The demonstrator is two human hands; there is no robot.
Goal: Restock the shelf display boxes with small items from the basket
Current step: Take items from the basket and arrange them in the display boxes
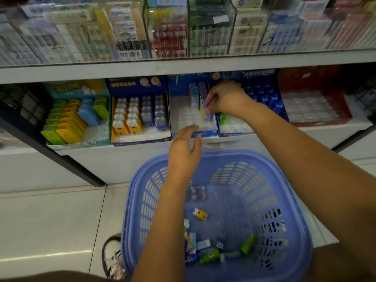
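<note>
Shelf box (211,132): R hand (225,98) pinches purple item (208,113), L hand (183,153) slack.

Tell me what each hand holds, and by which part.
The right hand pinches a small purple item by its upper end, in the blue display box. The left hand holds nothing.

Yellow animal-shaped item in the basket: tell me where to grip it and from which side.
Pinch the yellow animal-shaped item across its long sides, coming down through the open top of the basket. It lies alone on the floor, both sides free. The open left hand is probably nearest; the right hand pinches a purple item.
</note>
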